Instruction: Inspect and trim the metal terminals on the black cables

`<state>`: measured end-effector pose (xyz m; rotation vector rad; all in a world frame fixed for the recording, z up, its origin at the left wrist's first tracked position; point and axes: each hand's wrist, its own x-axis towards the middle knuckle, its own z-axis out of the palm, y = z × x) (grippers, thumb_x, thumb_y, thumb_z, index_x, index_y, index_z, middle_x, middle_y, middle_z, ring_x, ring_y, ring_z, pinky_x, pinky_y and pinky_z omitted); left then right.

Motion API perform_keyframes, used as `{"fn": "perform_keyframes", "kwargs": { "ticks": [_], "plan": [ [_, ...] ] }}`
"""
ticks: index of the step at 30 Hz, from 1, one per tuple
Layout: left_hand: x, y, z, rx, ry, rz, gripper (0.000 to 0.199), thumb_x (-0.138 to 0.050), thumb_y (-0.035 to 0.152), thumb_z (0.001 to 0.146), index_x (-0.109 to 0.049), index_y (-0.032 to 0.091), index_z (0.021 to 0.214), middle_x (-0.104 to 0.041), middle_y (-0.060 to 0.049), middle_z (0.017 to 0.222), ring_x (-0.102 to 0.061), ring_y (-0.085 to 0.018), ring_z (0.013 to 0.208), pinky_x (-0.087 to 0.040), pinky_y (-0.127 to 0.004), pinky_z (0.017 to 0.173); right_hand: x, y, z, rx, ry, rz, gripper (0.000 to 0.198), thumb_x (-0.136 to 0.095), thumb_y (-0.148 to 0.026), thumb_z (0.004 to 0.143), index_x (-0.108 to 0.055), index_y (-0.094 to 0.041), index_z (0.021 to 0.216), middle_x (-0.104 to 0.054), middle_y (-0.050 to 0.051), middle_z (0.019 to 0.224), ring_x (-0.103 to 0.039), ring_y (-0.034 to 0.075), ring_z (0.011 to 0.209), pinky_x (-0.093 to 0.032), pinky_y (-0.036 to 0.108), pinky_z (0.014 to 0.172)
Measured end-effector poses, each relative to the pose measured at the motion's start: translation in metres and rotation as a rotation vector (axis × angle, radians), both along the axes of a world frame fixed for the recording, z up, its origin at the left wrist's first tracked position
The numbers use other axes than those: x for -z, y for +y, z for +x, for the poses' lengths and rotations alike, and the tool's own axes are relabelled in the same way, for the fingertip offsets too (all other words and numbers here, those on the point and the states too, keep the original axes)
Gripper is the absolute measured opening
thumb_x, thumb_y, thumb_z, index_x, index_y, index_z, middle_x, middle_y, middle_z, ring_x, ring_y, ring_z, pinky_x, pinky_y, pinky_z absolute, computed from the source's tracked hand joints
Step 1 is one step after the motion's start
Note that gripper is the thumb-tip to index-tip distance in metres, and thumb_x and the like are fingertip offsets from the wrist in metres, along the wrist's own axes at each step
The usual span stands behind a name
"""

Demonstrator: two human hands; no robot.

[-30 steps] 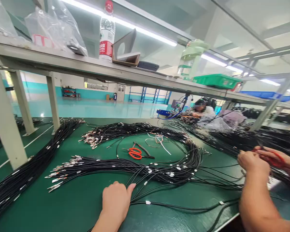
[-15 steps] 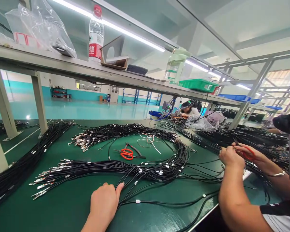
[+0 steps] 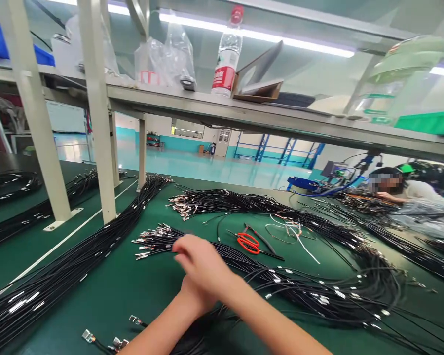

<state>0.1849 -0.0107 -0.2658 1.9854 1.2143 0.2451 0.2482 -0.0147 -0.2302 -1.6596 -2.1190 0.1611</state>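
Observation:
My two forearms cross low in the middle. My left hand (image 3: 199,295) is underneath, closed at a small bunch of black cables (image 3: 190,340) that runs close beside it; its fingers are mostly covered by my right wrist. Over it, my right hand (image 3: 198,256) has curled fingers, and whatever they hold is hidden. Metal connectors (image 3: 89,336) on cable ends lie at the bottom left, near my left forearm. Just beyond my right hand is a large curved bundle of black cables (image 3: 292,281) with white tags, its connector ends (image 3: 153,239) pointing left.
Orange-handled scissors (image 3: 248,242) and pliers (image 3: 262,240) lie inside the cable curve, near white wire scraps (image 3: 307,246). Another long bundle (image 3: 107,236) stretches along the left, past shelf posts (image 3: 96,108). Overhead, a shelf (image 3: 192,106) carries a bottle (image 3: 227,59). A co-worker (image 3: 410,190) sits far right.
My view has swung left, and the near co-worker's arms have gone out of frame. My right hand has come into view, crossing over my left, which was gripping several cables.

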Motion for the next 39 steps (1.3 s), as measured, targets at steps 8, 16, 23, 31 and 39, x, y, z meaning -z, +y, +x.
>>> {"fn": "perform_keyframes", "kwargs": {
  "ticks": [8,16,23,31,39],
  "plan": [
    [0.013,0.028,-0.008,-0.044,-0.084,-0.065,0.034,-0.035,0.028,0.073,-0.061,0.006,0.076,-0.056,-0.01,0.082,-0.047,-0.003,0.07,-0.037,-0.02,0.078,0.045,0.011,0.053,0.214,-0.399,-0.041,0.027,-0.039,-0.004,0.08,-0.061,-0.012,0.095,-0.056,0.009,0.094,-0.046,0.021,0.091,-0.031,0.034,0.08],
    [0.004,0.036,-0.011,-0.214,-0.486,-0.585,0.045,-0.028,0.044,0.079,-0.041,0.008,0.102,-0.054,-0.01,0.099,-0.052,-0.001,0.059,-0.037,-0.011,0.054,0.039,0.003,0.063,0.167,-0.283,-0.051,0.021,-0.038,-0.011,0.084,-0.058,-0.016,0.082,-0.054,0.004,0.086,-0.044,0.015,0.084,-0.027,0.03,0.074],
    [0.01,0.056,-0.017,-0.864,-1.159,-0.806,0.031,-0.036,0.034,0.081,-0.036,0.013,0.103,-0.051,-0.003,0.102,-0.054,0.002,0.074,-0.048,-0.013,0.072,0.014,-0.019,0.071,0.019,-0.025,-0.256,0.013,-0.042,-0.013,0.081,-0.054,-0.017,0.079,-0.053,-0.002,0.084,-0.044,0.009,0.08,-0.029,0.025,0.077],
    [0.01,0.049,-0.014,-0.759,-1.099,-1.066,0.042,-0.038,0.017,0.077,-0.035,0.017,0.12,-0.039,0.003,0.06,-0.024,0.008,0.042,-0.015,-0.006,0.042,-0.011,-0.027,0.079,-0.012,0.365,-0.344,0.017,-0.047,-0.029,0.081,-0.057,-0.015,0.08,-0.055,0.001,0.081,-0.048,0.009,0.077,-0.037,0.019,0.071],
    [-0.007,0.018,-0.008,-0.067,-0.699,-0.739,0.053,-0.036,0.038,0.077,-0.032,0.023,0.127,-0.035,0.003,0.059,-0.019,0.007,0.039,-0.011,-0.006,0.04,0.009,-0.012,0.081,0.207,0.689,-0.175,0.033,-0.045,-0.038,0.082,-0.054,-0.014,0.102,-0.055,0.004,0.084,-0.048,0.009,0.073,-0.038,0.02,0.067]
  ]
}}
